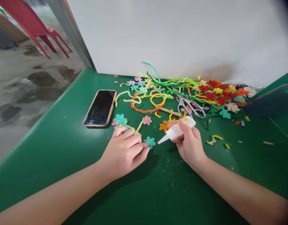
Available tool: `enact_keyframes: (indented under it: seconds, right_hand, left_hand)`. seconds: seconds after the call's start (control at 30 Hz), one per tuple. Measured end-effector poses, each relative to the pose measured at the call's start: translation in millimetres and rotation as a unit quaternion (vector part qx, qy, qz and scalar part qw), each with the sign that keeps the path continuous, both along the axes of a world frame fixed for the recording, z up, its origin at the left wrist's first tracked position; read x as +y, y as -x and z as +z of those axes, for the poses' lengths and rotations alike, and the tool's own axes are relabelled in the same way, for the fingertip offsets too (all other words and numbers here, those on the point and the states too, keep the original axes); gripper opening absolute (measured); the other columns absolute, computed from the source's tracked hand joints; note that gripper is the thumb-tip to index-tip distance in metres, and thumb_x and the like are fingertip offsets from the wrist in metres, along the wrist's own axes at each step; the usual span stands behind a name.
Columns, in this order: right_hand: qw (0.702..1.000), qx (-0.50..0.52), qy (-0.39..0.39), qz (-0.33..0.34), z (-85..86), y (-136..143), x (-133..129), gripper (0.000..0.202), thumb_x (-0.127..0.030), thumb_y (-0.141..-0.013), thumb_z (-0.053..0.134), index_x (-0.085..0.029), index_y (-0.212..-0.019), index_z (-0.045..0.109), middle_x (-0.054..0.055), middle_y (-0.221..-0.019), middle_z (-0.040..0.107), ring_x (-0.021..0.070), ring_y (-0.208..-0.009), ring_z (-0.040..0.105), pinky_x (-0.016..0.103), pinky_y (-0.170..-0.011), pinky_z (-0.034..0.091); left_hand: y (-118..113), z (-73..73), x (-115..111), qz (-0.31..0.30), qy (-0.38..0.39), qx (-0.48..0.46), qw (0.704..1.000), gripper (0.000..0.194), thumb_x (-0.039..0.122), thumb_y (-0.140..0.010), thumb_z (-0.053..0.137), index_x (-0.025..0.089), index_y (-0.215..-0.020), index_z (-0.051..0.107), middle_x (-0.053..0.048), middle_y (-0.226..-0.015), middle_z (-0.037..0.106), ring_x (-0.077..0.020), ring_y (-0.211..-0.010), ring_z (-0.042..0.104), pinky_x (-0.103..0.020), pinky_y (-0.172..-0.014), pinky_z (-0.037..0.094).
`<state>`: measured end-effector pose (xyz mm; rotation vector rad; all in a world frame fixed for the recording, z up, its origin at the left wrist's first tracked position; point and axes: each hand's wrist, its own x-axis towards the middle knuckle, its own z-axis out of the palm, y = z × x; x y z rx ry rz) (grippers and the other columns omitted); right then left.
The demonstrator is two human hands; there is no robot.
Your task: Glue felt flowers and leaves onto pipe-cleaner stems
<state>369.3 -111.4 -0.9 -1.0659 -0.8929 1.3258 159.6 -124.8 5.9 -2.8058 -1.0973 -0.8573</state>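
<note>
My left hand [125, 151] is closed over a small craft of pipe-cleaner flowers, thumb and forefinger at a teal flower [149, 142]. Beyond its fingers lie a turquoise flower [120, 119] and a pink flower [147, 120] on a pale yellow stem [139, 127]; the fingers hide where the parts join. In my right hand [192, 143] is a white glue bottle [181, 128], tilted so its nozzle points down and left. The nozzle tip is just right of the teal flower, with a small gap showing. An orange flower [164, 126] lies behind the bottle.
On the green surface [52, 156], a phone [100, 108] lies at left. Scissors [190, 104], a wooden stick [168, 110], loose pipe cleaners [146, 110] and a heap of red flowers [214, 90] are at the back. Yellow scraps [217, 137] lie at right. A white panel [169, 37] stands behind.
</note>
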Motion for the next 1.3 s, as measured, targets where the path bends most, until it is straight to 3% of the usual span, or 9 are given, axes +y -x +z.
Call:
enact_keyframes:
  seconds: [0.1, 0.27, 0.37, 0.6, 0.87, 1.07, 1.23, 1.3]
  right_hand:
    - [1.000, -0.004, 0.004, -0.002, -0.2, 0.1, -0.1, 0.039, -0.051, -0.082, 0.061, -0.017, -0.064, 0.057, -0.002, -0.055, 0.043, 0.0062, -0.047, 0.026, 0.025, -0.044, 0.016]
    - [1.000, -0.006, 0.011, 0.011, -0.9, -0.9, 0.0, 0.037, -0.053, -0.083, 0.059, -0.017, -0.076, 0.062, -0.008, -0.050, 0.023, 0.0065, -0.047, 0.017, 0.026, -0.046, 0.012]
    - [1.000, -0.008, 0.006, 0.025, -0.7, -1.4, -0.1, 0.035, -0.051, -0.083, 0.061, -0.017, -0.080, 0.063, -0.008, -0.051, 0.023, 0.0067, -0.048, 0.018, 0.027, -0.048, 0.011]
    - [0.998, -0.036, 0.016, 0.051, -0.9, -1.2, -0.7, 0.037, -0.053, -0.081, 0.062, -0.016, -0.082, 0.065, -0.007, -0.053, 0.026, 0.0071, -0.049, 0.019, 0.027, -0.048, 0.011]
    - [0.992, -0.104, 0.021, 0.063, 2.4, -2.5, -3.8, 0.034, -0.050, -0.083, 0.062, -0.017, -0.090, 0.070, -0.005, -0.056, 0.034, 0.0073, -0.050, 0.024, 0.027, -0.049, 0.013]
    - [0.993, -0.108, 0.013, 0.054, 2.7, -1.5, -2.5, 0.033, -0.049, -0.080, 0.064, -0.016, -0.082, 0.069, 0.001, -0.069, 0.052, 0.0070, -0.053, 0.030, 0.026, -0.048, 0.020]
    - [0.992, -0.109, 0.026, 0.058, -0.5, -3.3, -3.2, 0.031, -0.046, -0.080, 0.065, -0.015, -0.078, 0.068, -0.004, -0.053, 0.037, 0.0071, -0.049, 0.026, 0.025, -0.045, 0.017]
    - [0.993, -0.103, 0.024, 0.044, -1.9, -3.1, -3.6, 0.030, -0.045, -0.079, 0.066, -0.016, -0.075, 0.068, -0.005, -0.051, 0.038, 0.0072, -0.048, 0.027, 0.025, -0.045, 0.019]
  left_hand:
    - [0.2, -1.6, 0.6, -0.011, 0.008, 0.011, 1.000, 0.018, 0.024, -0.089, 0.056, 0.019, -0.075, 0.067, 0.001, -0.067, 0.062, -0.0145, -0.066, 0.054, -0.039, -0.076, 0.034]
    - [-1.9, 0.0, 2.4, -0.037, 0.032, 0.008, 0.999, 0.011, 0.024, -0.088, 0.057, 0.020, -0.089, 0.067, -0.001, -0.091, 0.071, -0.0195, -0.088, 0.062, -0.041, -0.087, 0.035]
    - [-3.3, 2.1, 2.5, -0.050, 0.028, -0.011, 0.998, 0.009, 0.020, -0.087, 0.058, 0.019, -0.092, 0.066, -0.001, -0.102, 0.072, -0.0197, -0.098, 0.063, -0.042, -0.093, 0.034]
    - [-2.2, 2.8, 2.7, -0.008, 0.025, -0.032, 0.999, 0.009, 0.013, -0.086, 0.058, 0.020, -0.083, 0.064, 0.003, -0.087, 0.072, -0.0159, -0.083, 0.064, -0.042, -0.092, 0.036]
    - [-3.6, 1.0, 3.3, -0.003, 0.036, -0.037, 0.999, 0.011, 0.011, -0.086, 0.057, 0.019, -0.080, 0.061, 0.003, -0.082, 0.070, -0.0157, -0.082, 0.064, -0.043, -0.092, 0.036]
    - [-3.1, 1.2, 2.8, 0.001, 0.033, -0.037, 0.999, 0.011, 0.011, -0.086, 0.056, 0.019, -0.079, 0.060, 0.003, -0.081, 0.071, -0.0155, -0.082, 0.064, -0.043, -0.094, 0.035]
    - [-1.3, 0.0, 1.8, 0.005, 0.032, -0.038, 0.999, 0.011, 0.011, -0.086, 0.057, 0.019, -0.078, 0.060, 0.005, -0.081, 0.071, -0.0152, -0.081, 0.065, -0.045, -0.096, 0.032]
    - [-1.3, -0.3, 2.2, 0.006, 0.034, -0.038, 0.999, 0.011, 0.011, -0.086, 0.057, 0.019, -0.078, 0.060, 0.005, -0.081, 0.071, -0.0150, -0.080, 0.065, -0.046, -0.096, 0.032]
